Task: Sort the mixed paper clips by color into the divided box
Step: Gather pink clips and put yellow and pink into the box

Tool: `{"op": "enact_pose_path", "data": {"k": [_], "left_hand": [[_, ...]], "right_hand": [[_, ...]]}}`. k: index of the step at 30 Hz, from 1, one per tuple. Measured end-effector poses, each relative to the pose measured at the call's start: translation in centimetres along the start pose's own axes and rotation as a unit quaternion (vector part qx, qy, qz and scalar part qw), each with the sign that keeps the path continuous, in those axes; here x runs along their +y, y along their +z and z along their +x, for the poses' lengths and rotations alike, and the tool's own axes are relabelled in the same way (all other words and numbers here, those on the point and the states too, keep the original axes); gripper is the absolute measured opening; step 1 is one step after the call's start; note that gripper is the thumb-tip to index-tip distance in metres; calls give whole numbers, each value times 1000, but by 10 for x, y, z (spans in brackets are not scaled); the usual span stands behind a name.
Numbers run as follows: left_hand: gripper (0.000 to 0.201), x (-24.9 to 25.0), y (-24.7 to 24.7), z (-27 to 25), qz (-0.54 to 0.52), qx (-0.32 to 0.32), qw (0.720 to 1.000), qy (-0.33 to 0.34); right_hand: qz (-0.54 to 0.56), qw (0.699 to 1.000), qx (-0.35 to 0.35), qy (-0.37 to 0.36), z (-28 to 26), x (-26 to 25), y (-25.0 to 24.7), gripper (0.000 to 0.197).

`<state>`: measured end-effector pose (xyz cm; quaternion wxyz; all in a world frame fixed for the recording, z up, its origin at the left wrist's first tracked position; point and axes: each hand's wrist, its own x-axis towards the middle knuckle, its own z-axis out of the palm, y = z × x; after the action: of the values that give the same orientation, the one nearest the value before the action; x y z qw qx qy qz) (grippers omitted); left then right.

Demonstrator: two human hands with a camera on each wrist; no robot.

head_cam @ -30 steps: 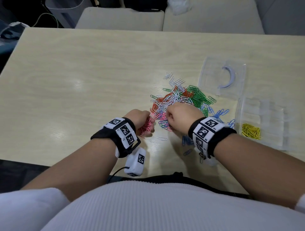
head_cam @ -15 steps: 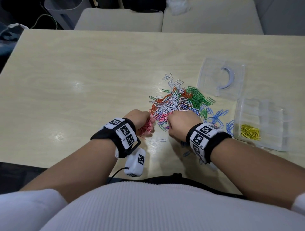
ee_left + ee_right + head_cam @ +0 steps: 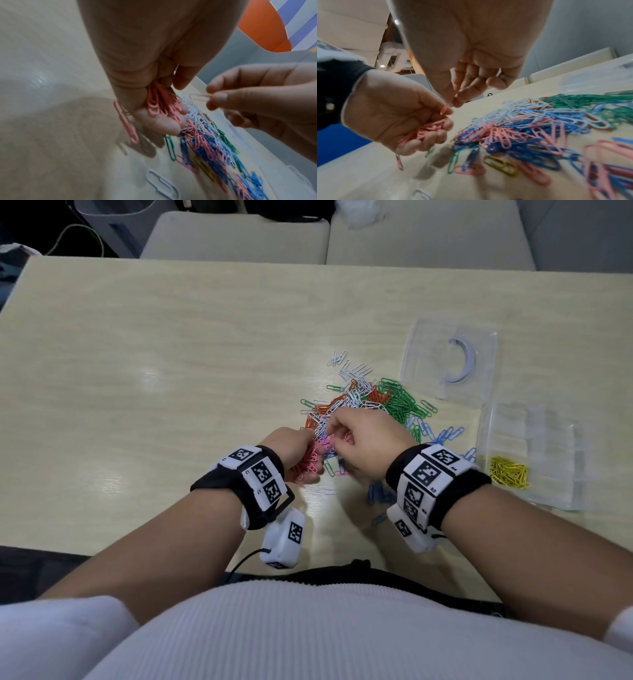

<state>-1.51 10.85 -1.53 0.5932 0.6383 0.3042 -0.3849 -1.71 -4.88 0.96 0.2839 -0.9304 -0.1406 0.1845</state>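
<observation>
- Only the wrist views show the grips: the left hand [image 3: 392, 115] cups a bunch of pink clips [image 3: 161, 104], while the right hand [image 3: 260, 100] pinches 1 pink clip [image 3: 199, 97] between thumb and forefinger, just beside the left fingers.
- Overhead, the mixed pile [image 3: 370, 409] lies on a pale wood-grain table [image 3: 171, 371]; cushioned seats [image 3: 236, 237] stand behind.
- At right, the clear divided box [image 3: 534, 436] holds yellow clips [image 3: 508, 473] in 1 near compartment; a clear lid [image 3: 424, 354] lies beyond it.

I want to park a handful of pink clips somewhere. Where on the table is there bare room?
The table is bare to the left of the left hand and beyond the clip pile. It is crowded between the pile, the lid and the divided box.
</observation>
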Motion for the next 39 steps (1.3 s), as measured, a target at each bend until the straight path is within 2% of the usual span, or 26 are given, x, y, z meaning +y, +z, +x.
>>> {"op": "enact_pose_path", "data": {"k": [4, 10, 13, 16, 18, 20, 22, 25, 27, 30, 33, 39], "left_hand": [[23, 2, 5, 0, -2, 15, 1000, 8], [21, 3, 5, 2, -5, 3, 1000, -5], [24, 4, 7, -2, -6, -7, 1000, -5], [28, 4, 6, -2, -11, -3, 1000, -4], [27, 3, 3, -1, -15, -4, 1000, -3], [28, 2, 0, 0, -6, -3, 1000, -8], [31, 1, -1, 1, 7, 0, 1000, -11], [31, 1, -1, 1, 4, 0, 1000, -15], [30, 1, 1, -1, 8, -2, 1000, -13], [32, 2, 2, -3, 13, -10, 1000, -6], [33, 1, 0, -3, 11, -18, 1000, 3], [30, 8, 10, -4, 6, -4, 1000, -5]], "right_hand": [[130, 991, -15, -3, 3, -7, 4, 9], [104, 995, -3, 6, 5, 1, 2, 18], [96, 995, -11, 2, 3, 1, 3, 16], [84, 995, 31, 32, 5, 6, 1, 15], [31, 995, 57, 75, 7, 15, -3, 18], [-61, 993, 32, 96, 8, 27, -5, 21], [-122, 989, -5, 81, 6, 34, -2, 22], [-158, 986, -38, 37, 4, 32, 5, 28], [-190, 981, -40, 15, 5, 30, 10, 30], [-228, 974, -19, -7, 7, 31, 11, 17], [-215, 976, -9, 12, 6, 34, 4, 19], [-106, 993, 24, 36, 2, 36, -14, 28]]}}
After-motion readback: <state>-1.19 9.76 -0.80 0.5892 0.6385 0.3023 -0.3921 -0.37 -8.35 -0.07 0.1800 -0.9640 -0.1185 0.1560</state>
